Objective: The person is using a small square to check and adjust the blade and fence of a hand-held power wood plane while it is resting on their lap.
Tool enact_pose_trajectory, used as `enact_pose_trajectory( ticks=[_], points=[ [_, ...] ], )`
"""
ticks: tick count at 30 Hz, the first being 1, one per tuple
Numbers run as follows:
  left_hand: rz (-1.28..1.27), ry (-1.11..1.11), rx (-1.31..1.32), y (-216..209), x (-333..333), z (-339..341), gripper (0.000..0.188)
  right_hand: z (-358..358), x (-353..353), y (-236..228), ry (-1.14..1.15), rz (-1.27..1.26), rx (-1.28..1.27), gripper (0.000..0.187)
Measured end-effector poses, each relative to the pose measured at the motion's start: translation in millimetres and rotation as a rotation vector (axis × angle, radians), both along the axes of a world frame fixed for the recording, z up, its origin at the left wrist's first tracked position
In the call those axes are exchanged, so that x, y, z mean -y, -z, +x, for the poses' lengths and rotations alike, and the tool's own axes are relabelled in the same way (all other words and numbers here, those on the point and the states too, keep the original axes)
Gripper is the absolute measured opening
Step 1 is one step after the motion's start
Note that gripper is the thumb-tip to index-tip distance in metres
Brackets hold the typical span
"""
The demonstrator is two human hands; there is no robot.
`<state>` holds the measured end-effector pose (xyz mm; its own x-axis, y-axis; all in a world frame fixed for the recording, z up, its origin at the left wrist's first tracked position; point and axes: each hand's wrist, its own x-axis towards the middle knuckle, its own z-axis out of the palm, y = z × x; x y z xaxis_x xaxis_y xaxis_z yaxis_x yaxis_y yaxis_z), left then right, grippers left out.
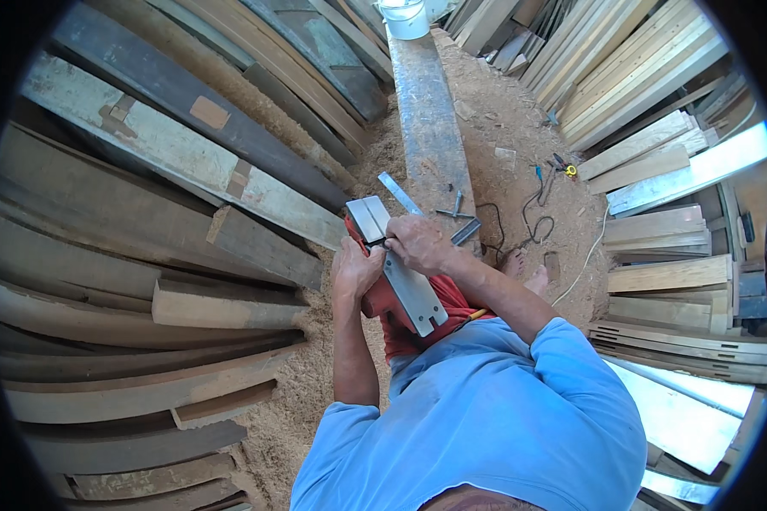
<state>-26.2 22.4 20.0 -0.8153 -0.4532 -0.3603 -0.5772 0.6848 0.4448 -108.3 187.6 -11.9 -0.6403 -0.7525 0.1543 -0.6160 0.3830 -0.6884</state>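
Observation:
An electric hand planer [414,291] with a red body lies on my lap, its metal sole facing up. My left hand [358,271] is closed around its side, the thumb by the dark cutter slot across the sole. Bent over the same slot from the other side is my right hand [419,244], its fingers pressed together; whatever they pinch is hidden. Just beyond, on a worn plank [435,111], lie a flat metal strip [399,193], a T-handled wrench [457,207] and a short dark metal piece [466,231].
Stacked boards [230,183] crowd the left, and more timber [648,68] leans at the right. A white bucket [406,19] stands at the plank's far end. A black cord [533,228] and yellow-handled tool [571,171] lie on the sawdust-covered floor. A pencil [473,317] rests by my lap.

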Motion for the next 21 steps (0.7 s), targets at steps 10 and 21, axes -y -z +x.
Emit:
enact_pose_trajectory(
  ticks=[10,21],
  points=[
    [0.003,-0.003,0.007,-3,-1,-1,0.07,6,5,-7,0.021,0.064,0.061,0.017],
    [-0.008,-0.025,0.007,-1,-1,0,0.069,4,3,-2,-0.001,0.005,0.06,0.014]
  ],
)
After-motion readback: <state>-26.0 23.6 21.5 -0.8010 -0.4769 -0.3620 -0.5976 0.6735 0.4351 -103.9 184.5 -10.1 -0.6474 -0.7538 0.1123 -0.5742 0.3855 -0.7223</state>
